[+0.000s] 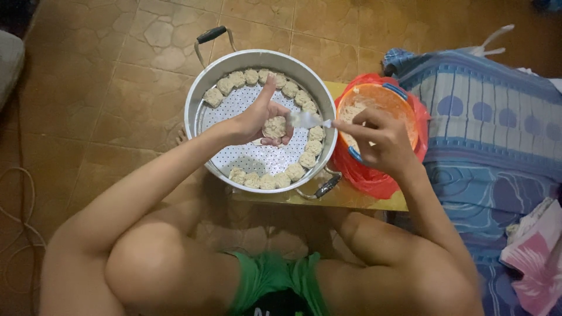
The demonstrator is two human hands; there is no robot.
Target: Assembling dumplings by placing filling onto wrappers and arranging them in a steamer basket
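My left hand (257, 120) hovers over a round metal steamer tray (194, 111) and cups a pale dumpling (274, 126) in its fingers. My right hand (380, 140) pinches a small clear plastic spoon (307, 120), its tip against the dumpling. Several finished dumplings (304, 158) line the tray's rim on the perforated plate. An orange bowl of pale filling (404, 105), wrapped in a red plastic bag, stands just right of the tray, under my right hand.
Tray and bowl rest on a low yellow board (374, 202) on a brown tiled floor (88, 88). A blue patterned mattress (492, 134) lies at the right with a pink cloth (535, 257). My bent knees fill the foreground. A cable (17, 199) loops at the left.
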